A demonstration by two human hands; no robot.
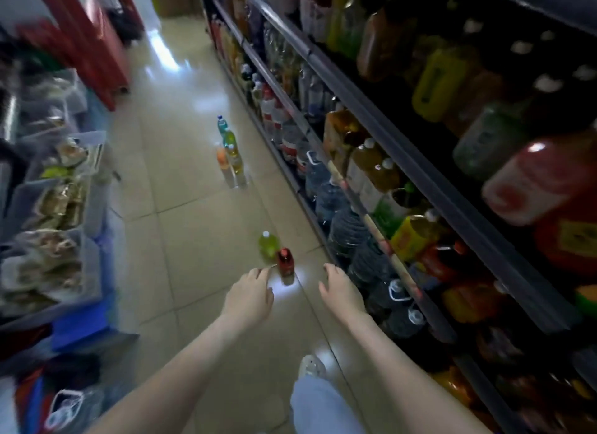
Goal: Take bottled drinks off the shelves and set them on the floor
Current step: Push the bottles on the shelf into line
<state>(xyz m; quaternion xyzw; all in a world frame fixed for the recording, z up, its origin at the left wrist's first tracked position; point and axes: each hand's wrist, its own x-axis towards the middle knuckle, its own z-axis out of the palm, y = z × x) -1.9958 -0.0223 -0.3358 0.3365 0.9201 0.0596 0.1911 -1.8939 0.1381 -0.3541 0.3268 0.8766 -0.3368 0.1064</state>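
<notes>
Empty, slack-fingered left hand (250, 296) and right hand (340, 293) just short of red bottle (285, 262), open floor (181, 239) beyond

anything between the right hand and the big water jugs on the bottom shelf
Nothing visible does. The right hand hangs open and empty right beside the water jugs, with no object between them. The red bottle and green bottle stand to its left, off that path.
</notes>
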